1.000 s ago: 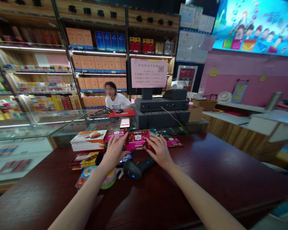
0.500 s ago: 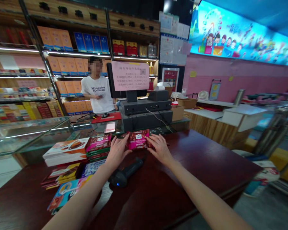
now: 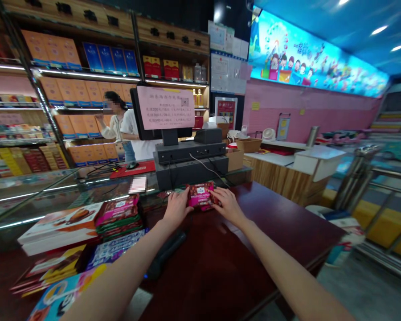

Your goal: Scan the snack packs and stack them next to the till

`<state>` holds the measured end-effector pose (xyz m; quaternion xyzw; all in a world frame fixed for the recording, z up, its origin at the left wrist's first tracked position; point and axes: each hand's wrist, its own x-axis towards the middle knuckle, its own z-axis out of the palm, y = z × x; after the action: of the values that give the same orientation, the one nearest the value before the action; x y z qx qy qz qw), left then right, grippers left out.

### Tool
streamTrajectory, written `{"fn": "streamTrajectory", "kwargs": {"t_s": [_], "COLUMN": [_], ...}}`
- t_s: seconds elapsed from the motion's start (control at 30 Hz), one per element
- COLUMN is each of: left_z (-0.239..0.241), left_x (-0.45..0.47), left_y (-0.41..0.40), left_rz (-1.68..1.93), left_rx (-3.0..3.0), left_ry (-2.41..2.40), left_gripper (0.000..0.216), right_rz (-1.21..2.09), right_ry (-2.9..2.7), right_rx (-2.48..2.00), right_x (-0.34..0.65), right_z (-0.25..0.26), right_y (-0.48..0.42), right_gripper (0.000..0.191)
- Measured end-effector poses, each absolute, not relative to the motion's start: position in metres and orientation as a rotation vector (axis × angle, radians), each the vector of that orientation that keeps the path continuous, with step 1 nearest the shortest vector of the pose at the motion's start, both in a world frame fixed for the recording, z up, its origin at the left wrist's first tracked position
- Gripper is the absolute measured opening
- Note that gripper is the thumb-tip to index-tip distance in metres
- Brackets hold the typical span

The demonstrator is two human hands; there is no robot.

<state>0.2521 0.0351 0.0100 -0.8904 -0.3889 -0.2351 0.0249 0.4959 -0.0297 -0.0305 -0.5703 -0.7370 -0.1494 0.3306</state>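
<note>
A pink and brown packet of whole-hazelnut chocolate (image 3: 200, 196) is held by its two ends above the dark wooden counter. My left hand (image 3: 177, 207) grips its left end, thumb toward the near side. My right hand (image 3: 230, 204) has its fingers on the right end. Below my left wrist lies a black handheld scanner (image 3: 167, 252), partly hidden by the forearm. To the left is a stack of similar pink and green chocolate packets (image 3: 118, 214), beside a white and orange box (image 3: 63, 225).
Blue-purple packets (image 3: 115, 245), yellow-brown packets (image 3: 62, 265) and a light blue packet (image 3: 62, 294) lie at the left. A cash register (image 3: 190, 154) and a monitor with a pink sign (image 3: 165, 107) stand ahead. Two people are behind the glass counter (image 3: 50, 196).
My view has turned right. Both hands and the chocolate packet have shifted right relative to the register. A second person has appeared, and the white-shirted person is now partly behind the monitor.
</note>
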Motion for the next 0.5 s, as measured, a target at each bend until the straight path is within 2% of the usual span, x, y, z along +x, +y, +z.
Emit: {"fn": "streamTrajectory", "kwargs": {"t_s": [0.27,0.5], "left_z": [0.006,-0.008], "left_x": [0.295,0.312], "left_y": [0.04,0.046], "left_rz": [-0.476,-0.415], "left_rx": [-2.8,-2.802], "left_ry": [-1.474,-1.587], "left_gripper": [0.08,0.068], "right_rz": [-0.192,-0.018], "right_ry": [-1.894,-1.875], "right_rx": [-1.695,-1.783], "right_x": [0.521,0.528], "right_z": [-0.037,-0.047], "right_y": [-0.014,-0.001], "right_gripper": [0.054,0.053]}}
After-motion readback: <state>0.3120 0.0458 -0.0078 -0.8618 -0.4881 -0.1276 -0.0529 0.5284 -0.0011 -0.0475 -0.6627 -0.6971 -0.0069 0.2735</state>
